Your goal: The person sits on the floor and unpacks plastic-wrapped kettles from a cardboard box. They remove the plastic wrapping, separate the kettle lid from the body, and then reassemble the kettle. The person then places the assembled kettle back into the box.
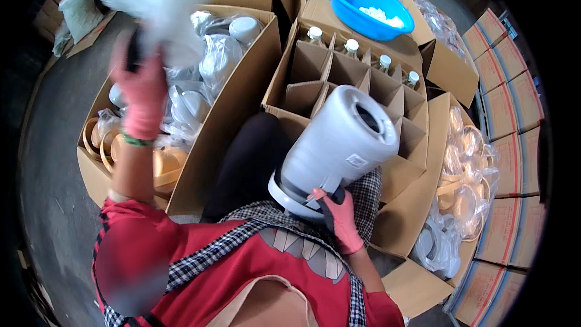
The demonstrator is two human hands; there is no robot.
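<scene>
A grey plastic vacuum jug body [336, 139] leans tilted across my lap, its end with a dark oval hole turned up and away. My right hand [344, 218], in a pink and dark glove, is closed around it near its lower end, by the handle. My left hand [140, 75], gloved in pink too, is raised over the carton at left and smeared by motion. A whitish clear plastic bag [154, 0], also blurred, hangs from its fingers. How the fingers grip the bag is hard to make out.
The left carton [224, 127] holds bagged grey and peach plastic parts. Ahead, a divided carton [351, 75] has several white-capped bottles along its far row. A blue basin [370, 9] with white bits stands behind. At right are a carton of peach parts [465, 175] and stacked boxes [502, 163].
</scene>
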